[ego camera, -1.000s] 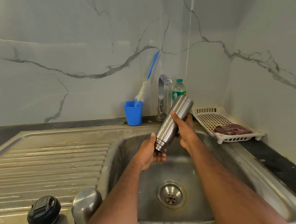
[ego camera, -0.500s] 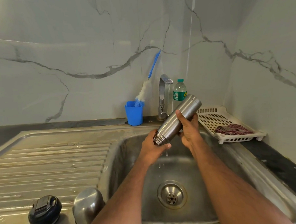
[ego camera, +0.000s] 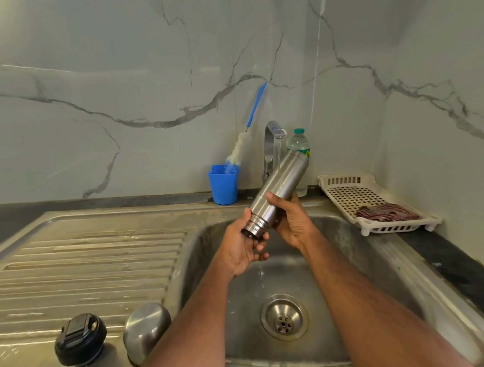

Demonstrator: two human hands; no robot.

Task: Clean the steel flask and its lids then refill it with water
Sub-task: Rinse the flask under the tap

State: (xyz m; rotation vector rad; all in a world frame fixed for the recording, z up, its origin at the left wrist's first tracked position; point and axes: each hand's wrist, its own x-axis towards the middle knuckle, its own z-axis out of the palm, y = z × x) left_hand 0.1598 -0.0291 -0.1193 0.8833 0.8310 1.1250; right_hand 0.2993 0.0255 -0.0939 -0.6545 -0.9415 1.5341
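Black inner lid [ego camera: 80, 339] and steel cap [ego camera: 146, 331] rest side by side on the draining board, apart from the flask, presumably set aside for separate washing. Blue cup [ego camera: 223, 183] with bottle brush [ego camera: 242, 140] stands behind the sink [ego camera: 403, 281]. Left hand [ego camera: 240, 248] is cupped, fingers partly curled, against the flask's threaded mouth. Steel flask [ego camera: 278, 194] is held tilted, mouth down over the basin under a thin tap [ego camera: 271, 145] stream; water dribbles out, evidently draining rinse water. Right hand [ego camera: 290, 221] is clamped around the flask body.
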